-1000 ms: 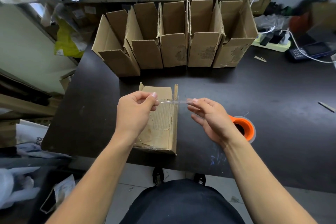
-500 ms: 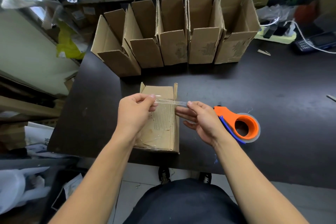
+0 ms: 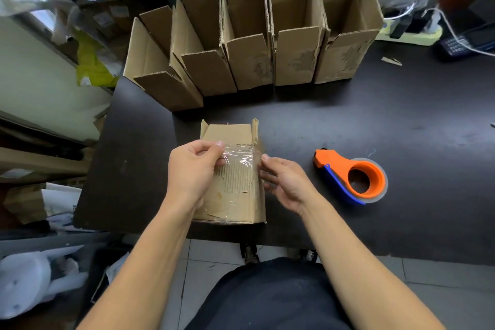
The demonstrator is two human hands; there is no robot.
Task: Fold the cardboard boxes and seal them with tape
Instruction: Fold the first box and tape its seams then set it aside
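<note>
Two hands stretch a clear tape strip (image 3: 239,158) flat over the box (image 3: 235,190) to seal it; left hand (image 3: 194,169) pinches one end, right hand (image 3: 281,182) probably the other.

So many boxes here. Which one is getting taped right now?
The box lying flat at the table's near edge, apart from the row of five upright open ones behind. Both hands, left and right, hold a clear tape strip over it.

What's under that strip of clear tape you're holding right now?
Under the clear tape strip, pinched by the left hand and right hand, lies the flat cardboard box, its torn corrugated face showing through. Whether the tape touches it yet is unclear.
</note>
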